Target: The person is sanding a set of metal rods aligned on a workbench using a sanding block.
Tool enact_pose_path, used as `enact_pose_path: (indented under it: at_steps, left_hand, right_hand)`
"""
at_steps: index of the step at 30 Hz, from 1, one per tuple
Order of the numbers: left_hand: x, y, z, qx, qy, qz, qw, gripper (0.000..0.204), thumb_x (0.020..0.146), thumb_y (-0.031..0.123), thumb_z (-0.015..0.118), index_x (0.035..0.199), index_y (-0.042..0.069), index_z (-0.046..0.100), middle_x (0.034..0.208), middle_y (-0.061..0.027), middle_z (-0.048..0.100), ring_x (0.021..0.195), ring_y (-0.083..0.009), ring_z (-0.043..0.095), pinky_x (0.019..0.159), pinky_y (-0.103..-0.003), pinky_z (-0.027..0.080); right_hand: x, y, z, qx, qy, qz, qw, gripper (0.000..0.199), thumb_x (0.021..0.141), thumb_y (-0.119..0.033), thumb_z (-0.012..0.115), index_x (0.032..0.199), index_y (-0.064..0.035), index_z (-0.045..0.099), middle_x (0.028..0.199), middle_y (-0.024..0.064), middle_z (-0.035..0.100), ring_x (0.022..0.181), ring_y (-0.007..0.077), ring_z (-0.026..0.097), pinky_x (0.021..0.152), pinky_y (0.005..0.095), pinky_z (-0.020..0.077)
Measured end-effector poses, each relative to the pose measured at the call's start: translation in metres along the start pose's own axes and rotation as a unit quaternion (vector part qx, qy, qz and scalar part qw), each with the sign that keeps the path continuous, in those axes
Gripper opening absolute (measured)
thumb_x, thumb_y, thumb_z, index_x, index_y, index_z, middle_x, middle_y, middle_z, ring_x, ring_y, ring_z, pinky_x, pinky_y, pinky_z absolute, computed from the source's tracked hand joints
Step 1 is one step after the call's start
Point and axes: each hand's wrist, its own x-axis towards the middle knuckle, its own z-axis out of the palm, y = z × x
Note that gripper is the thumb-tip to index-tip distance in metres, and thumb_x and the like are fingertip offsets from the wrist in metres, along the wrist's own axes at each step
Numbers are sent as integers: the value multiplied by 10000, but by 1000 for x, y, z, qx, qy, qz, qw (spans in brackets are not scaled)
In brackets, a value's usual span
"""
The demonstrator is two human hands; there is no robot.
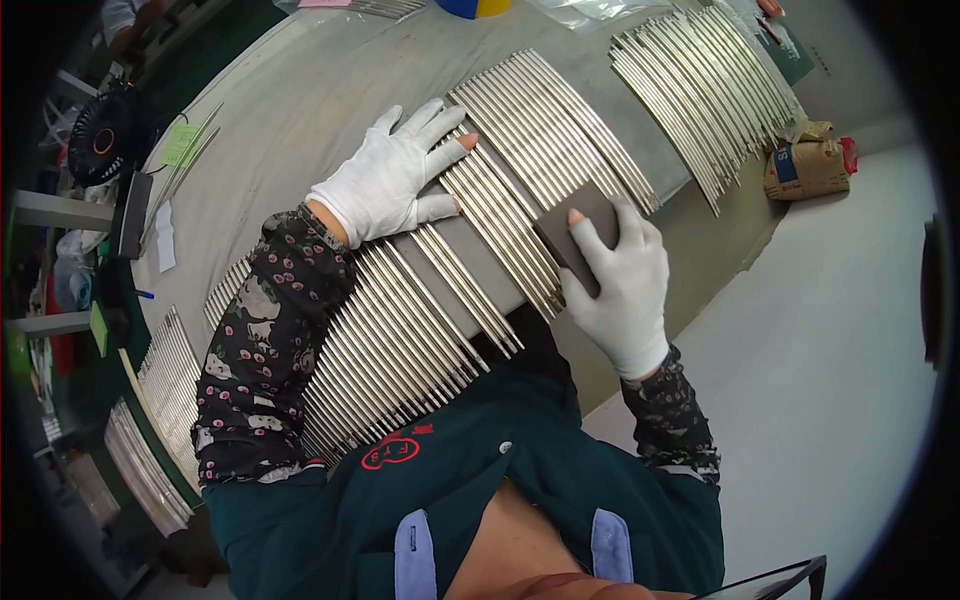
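1. Nearest to us we see our own dark green apron (480,470) and our two forearms in dark sleeves with a small flower pattern (265,350).
2. Our right hand (620,285), in a white cloth glove with the fingertips cut off, is at the near edge of the grey worktable (300,110). Its fingers are clamped on a small dark brown rectangular abrasive pad (578,232): the index finger lies flat on top of the pad, and the other fingers curl around its right side.
3. The pad rests on a row of thin shiny silver metal rods (520,160), which lie side by side near the middle of the table. It touches the near right ends of these rods.
4. Our left hand (390,180), in the same kind of white glove, lies flat on the left part of this row. Its fingers are spread apart and press on the rods; they hold nothing.
5. A second row of the same metal rods (400,340) lies under our left forearm and reaches to the near edge of the table.
6. More rod bundles (165,385) lie along the left edge.
7. Another fan of rods (700,90) lies at the far right corner of the table.
8. Beyond the right edge, a brown paper sack (805,170) stands on the pale floor (840,350).
9. Far to the left, a small black fan (105,135) stands beside the table.
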Motion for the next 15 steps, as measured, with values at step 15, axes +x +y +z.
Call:
enact_pose_path:
  at_steps: [15]
  left_hand:
    - [10, 9, 4, 18, 21, 31, 999, 694, 909, 537, 425, 1465, 147, 279, 1513, -158, 256, 1393, -371, 230, 1114, -579, 162]
  right_hand:
    - [-54, 22, -36, 43, -2, 91, 995, 565, 598, -110, 725, 1152, -120, 615, 1291, 201, 470, 1087, 371, 480, 939, 452, 404]
